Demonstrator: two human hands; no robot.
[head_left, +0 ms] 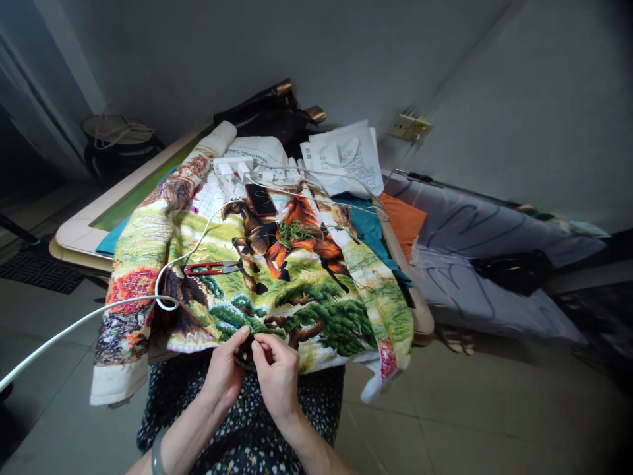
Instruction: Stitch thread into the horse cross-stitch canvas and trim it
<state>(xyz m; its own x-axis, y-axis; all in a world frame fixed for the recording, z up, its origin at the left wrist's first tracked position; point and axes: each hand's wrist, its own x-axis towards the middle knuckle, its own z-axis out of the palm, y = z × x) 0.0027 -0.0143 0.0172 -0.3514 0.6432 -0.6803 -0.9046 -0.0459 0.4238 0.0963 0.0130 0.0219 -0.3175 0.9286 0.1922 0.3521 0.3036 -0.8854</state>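
A large cross-stitch cloth (316,290) with horses and green trees is draped over the table's near edge and my lap. My left hand (226,371) grips its near edge, thumb on top and the other fingers hidden beneath. Close beside it, my right hand (277,375) is closed in a pinch at the same edge; whatever lies between its fingertips is too small to see. Red-handled thread snips (210,268) lie on the cloth ahead of my left hand. Farther up rests a tangle of green thread (291,233).
A phone (260,199) lies on the cloth near a white power strip (232,161) with chargers. A white cable (74,332) loops across the left side. Rolled cloth (133,264) runs along the left. White printed bags (343,158) sit at the back, with orange fabric (404,221) at right.
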